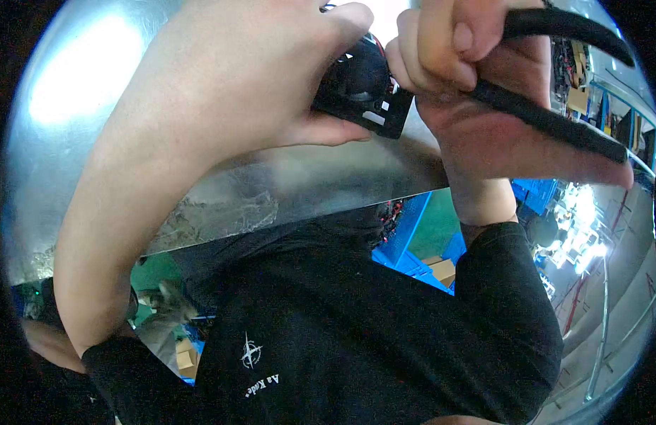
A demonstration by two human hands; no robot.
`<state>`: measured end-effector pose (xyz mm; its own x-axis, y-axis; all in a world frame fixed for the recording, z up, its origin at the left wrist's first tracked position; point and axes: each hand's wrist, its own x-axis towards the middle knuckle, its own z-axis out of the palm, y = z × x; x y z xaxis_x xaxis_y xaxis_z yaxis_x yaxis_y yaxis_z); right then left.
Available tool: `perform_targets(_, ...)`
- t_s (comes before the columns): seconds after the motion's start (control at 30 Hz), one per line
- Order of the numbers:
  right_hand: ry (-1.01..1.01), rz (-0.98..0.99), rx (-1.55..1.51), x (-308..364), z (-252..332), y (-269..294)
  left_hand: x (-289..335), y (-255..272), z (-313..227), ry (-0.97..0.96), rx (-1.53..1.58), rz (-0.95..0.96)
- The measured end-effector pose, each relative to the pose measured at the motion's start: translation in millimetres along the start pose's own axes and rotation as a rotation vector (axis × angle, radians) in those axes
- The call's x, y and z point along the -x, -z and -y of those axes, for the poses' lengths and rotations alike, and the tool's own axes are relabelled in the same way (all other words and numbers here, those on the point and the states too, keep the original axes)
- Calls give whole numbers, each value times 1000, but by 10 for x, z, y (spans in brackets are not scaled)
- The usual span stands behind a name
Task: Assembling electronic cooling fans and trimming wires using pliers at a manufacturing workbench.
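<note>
2 hands are up close to the camera, working on 1 small black part. The left hand has its grip wrapped around the black part, with the thumb under it and the fingers over the top. The part looks like a little black block with a round hump, some red wires at its top, and a white sticker on its side. The right hand is just beside it, touching it, and its grip is closed tight on a thick black cable that runs away to the right. I think the step in hand is joining the cable end to the part, or pulling it free; I cannot tell which. The next move would need the left grip to hold steady while the right grip pushes or pulls in a straight line. Under both grips is a shiny metal sheet with a straight lower edge. Below that edge a person in a black shirt is near. Room is tight between the 2 grips, but open to the right along the cable.
</note>
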<state>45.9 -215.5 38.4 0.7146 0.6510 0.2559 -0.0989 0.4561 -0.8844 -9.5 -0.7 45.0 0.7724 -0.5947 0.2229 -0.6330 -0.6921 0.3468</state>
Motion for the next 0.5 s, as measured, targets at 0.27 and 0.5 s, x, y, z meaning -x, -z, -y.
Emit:
perform_targets(0.27, -34, -90, 40, 8, 26, -128, -41, -49, 68, -61, -27, -84)
perform_targets(0.5, -128, 71, 77, -72, 139, -133, -53, 4, 124, -105, -22, -88)
